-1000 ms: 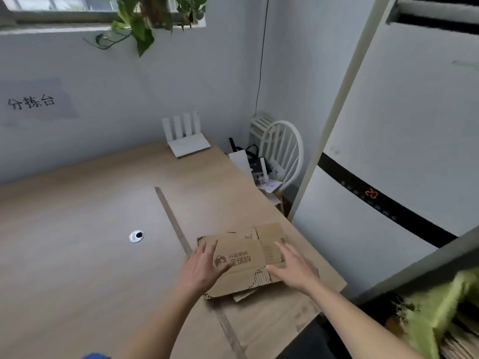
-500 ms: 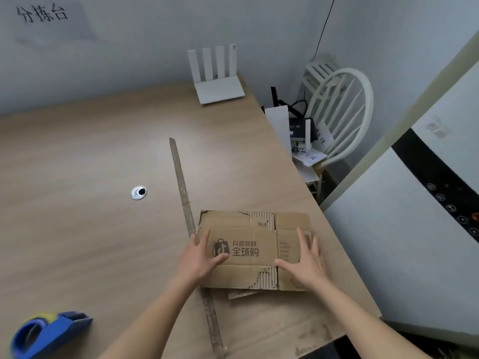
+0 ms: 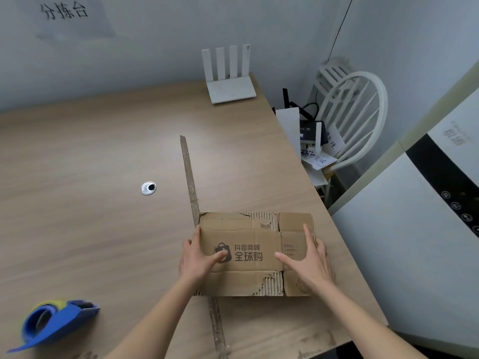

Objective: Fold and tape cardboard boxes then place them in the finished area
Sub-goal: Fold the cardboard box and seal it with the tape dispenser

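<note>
Both hands lie on a flattened cardboard box at about five o'clock on the wooden table. At the box's nine o'clock edge, the left hand has its fingers reaching along that edge and its thumb laid across the printed shopping-bag logo. At the three o'clock side, the right hand rests flat on the cardboard, fingers straight and spread, thumb pointing toward the printed characters. Neither hand curls round anything. The box lies flat, its torn flaps showing corrugated ribs along the far and near edges.

A long strip of brown tape runs across the tabletop from twelve o'clock toward six, passing under the box's left corner. At eight o'clock sits a blue tape dispenser, well apart from the box. A round metal grommet sits at ten o'clock of the box. At one o'clock, a white router stands against the wall, and a white chair piled with small devices and papers stands beside the table's edge.
</note>
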Action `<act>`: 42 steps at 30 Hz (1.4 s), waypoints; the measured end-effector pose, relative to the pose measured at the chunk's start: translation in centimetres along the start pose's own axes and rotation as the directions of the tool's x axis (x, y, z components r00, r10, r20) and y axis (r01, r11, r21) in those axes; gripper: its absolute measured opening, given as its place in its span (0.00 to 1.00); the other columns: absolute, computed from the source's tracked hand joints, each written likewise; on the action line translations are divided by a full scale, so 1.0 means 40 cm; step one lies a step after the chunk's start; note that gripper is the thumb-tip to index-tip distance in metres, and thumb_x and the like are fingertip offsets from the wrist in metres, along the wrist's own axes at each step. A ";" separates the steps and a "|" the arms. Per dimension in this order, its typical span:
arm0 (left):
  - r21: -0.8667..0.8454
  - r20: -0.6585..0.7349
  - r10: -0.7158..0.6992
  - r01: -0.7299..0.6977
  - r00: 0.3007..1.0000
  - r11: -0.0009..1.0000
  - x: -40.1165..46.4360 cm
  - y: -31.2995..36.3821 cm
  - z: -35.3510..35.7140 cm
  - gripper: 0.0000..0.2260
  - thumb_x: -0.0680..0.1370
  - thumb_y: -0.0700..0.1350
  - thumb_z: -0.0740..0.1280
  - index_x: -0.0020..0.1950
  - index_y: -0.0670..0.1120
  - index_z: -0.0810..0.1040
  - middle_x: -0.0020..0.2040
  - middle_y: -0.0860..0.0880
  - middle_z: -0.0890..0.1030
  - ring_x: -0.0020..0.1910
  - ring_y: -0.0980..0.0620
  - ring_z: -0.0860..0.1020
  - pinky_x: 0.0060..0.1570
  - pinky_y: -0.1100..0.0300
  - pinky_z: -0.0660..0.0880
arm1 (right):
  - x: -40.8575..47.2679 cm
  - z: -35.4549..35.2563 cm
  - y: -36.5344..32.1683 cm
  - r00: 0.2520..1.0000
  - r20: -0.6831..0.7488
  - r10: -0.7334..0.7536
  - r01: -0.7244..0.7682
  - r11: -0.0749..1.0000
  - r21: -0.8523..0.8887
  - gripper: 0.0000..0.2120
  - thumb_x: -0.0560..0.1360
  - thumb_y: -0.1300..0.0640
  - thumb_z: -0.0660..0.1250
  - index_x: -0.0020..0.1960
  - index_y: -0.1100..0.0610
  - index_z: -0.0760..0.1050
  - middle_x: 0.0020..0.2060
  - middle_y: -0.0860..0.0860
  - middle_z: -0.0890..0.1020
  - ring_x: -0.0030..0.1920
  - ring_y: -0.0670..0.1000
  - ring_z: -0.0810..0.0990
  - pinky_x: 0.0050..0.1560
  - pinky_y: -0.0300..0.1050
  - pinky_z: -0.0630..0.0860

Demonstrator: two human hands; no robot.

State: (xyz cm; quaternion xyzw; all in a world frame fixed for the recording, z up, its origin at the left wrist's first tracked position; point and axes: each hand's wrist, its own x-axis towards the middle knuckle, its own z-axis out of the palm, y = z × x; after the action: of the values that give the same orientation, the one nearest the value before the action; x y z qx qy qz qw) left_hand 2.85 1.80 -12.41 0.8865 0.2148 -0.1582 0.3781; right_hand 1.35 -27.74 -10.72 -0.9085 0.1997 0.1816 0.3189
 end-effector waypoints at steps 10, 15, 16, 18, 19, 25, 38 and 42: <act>-0.191 -0.128 0.072 -0.095 0.989 0.977 -0.148 -0.121 -0.211 0.54 0.59 0.63 0.81 0.80 0.55 0.59 0.64 0.49 0.73 0.65 0.47 0.74 0.61 0.51 0.72 | -0.201 0.036 -0.132 0.974 0.073 -0.214 0.194 0.957 0.215 0.60 0.54 0.21 0.74 0.74 0.24 0.39 0.80 0.47 0.57 0.78 0.52 0.61 0.74 0.58 0.63; -0.317 -0.183 0.097 -0.152 0.978 0.936 -0.255 -0.214 -0.343 0.47 0.61 0.60 0.82 0.77 0.59 0.66 0.59 0.52 0.74 0.57 0.53 0.76 0.61 0.49 0.76 | -0.324 0.050 -0.209 0.925 0.127 -0.358 0.318 0.913 0.256 0.60 0.53 0.28 0.81 0.73 0.21 0.45 0.79 0.44 0.60 0.76 0.50 0.64 0.74 0.57 0.67; -0.337 -0.197 0.099 -0.162 0.975 0.927 -0.276 -0.232 -0.370 0.45 0.61 0.60 0.82 0.76 0.59 0.67 0.58 0.52 0.74 0.56 0.54 0.76 0.60 0.49 0.77 | -0.347 0.054 -0.227 0.912 0.133 -0.389 0.348 0.903 0.251 0.61 0.52 0.29 0.82 0.73 0.21 0.45 0.78 0.42 0.62 0.75 0.49 0.66 0.73 0.55 0.68; -0.371 -0.236 0.104 -0.189 0.966 0.909 -0.328 -0.279 -0.437 0.43 0.60 0.63 0.80 0.73 0.62 0.69 0.55 0.52 0.75 0.53 0.55 0.76 0.56 0.51 0.79 | -0.406 0.073 -0.280 0.873 0.164 -0.459 0.416 0.878 0.238 0.63 0.52 0.30 0.82 0.74 0.22 0.44 0.77 0.41 0.62 0.74 0.48 0.67 0.73 0.54 0.68; -0.389 -0.258 0.104 -0.202 0.960 0.899 -0.357 -0.308 -0.477 0.42 0.59 0.65 0.78 0.71 0.63 0.70 0.54 0.52 0.75 0.53 0.55 0.77 0.54 0.52 0.79 | -0.441 0.089 -0.311 0.853 0.181 -0.489 0.445 0.863 0.238 0.64 0.52 0.31 0.83 0.74 0.23 0.42 0.78 0.41 0.61 0.75 0.49 0.66 0.74 0.56 0.67; -0.514 -0.279 0.079 -0.219 0.957 0.830 -0.463 -0.429 -0.544 0.27 0.65 0.59 0.81 0.60 0.65 0.74 0.57 0.58 0.80 0.57 0.58 0.78 0.52 0.60 0.78 | -0.564 0.189 -0.390 0.739 0.315 -0.596 0.524 0.802 0.287 0.63 0.62 0.44 0.84 0.75 0.24 0.38 0.80 0.37 0.50 0.79 0.50 0.56 0.77 0.64 0.59; -0.256 -0.217 0.090 -0.146 0.972 0.956 -0.531 -0.558 -0.491 0.20 0.76 0.62 0.70 0.63 0.52 0.81 0.66 0.56 0.74 0.66 0.55 0.72 0.66 0.53 0.72 | -0.659 0.355 -0.339 0.809 0.163 -0.565 0.551 0.825 0.126 0.42 0.70 0.31 0.70 0.77 0.28 0.50 0.76 0.35 0.59 0.75 0.45 0.63 0.73 0.55 0.67; -0.230 -0.170 0.084 -0.122 0.982 0.966 -0.525 -0.567 -0.479 0.22 0.76 0.64 0.68 0.64 0.52 0.81 0.71 0.56 0.71 0.69 0.55 0.70 0.67 0.53 0.71 | -0.655 0.360 -0.336 0.821 0.172 -0.544 0.562 0.823 -0.080 0.28 0.76 0.35 0.66 0.73 0.40 0.69 0.75 0.41 0.69 0.73 0.45 0.68 0.73 0.49 0.68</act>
State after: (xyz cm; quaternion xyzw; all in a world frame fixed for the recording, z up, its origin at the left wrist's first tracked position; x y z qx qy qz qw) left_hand -24.23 24.55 -4.05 0.8542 0.2153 -0.0402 0.4715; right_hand -17.52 -2.24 -2.46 -0.9305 -0.1078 0.1573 0.3127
